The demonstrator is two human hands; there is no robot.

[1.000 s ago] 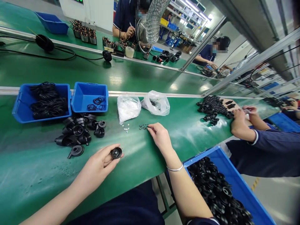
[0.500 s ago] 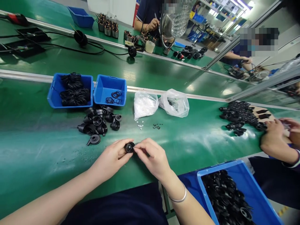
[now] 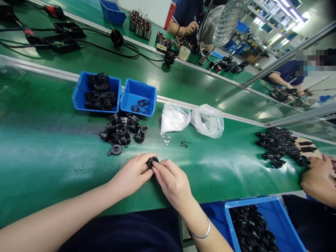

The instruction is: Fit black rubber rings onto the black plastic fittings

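Observation:
My left hand [image 3: 136,171] grips a small round black plastic housing [image 3: 152,162] by its side, with its open end facing up. The thumb and forefinger of my right hand [image 3: 172,180] are pinched together, their tips inside the housing's opening. Whatever they may hold is hidden. Beyond my left hand lies a pile of black plastic housings [image 3: 121,129], with a flat round black piece with a spout [image 3: 115,150] nearest me. Tiny white pieces [image 3: 166,141] and small black rings [image 3: 185,144] are scattered on the green bench beyond my hands.
One blue bin [image 3: 78,96] holds bundled black rings; another blue bin [image 3: 126,101] has several loose ones. Two plastic bags [image 3: 175,118] stand at the rail. On the right are a blue crate [image 3: 229,224] of black parts, a co-worker's hand [image 3: 319,178] and black parts [image 3: 278,143].
My right fingertips have moved from the housing's rim into its opening, covering its inside. The whole view has shifted, so the bench things appear farther right.

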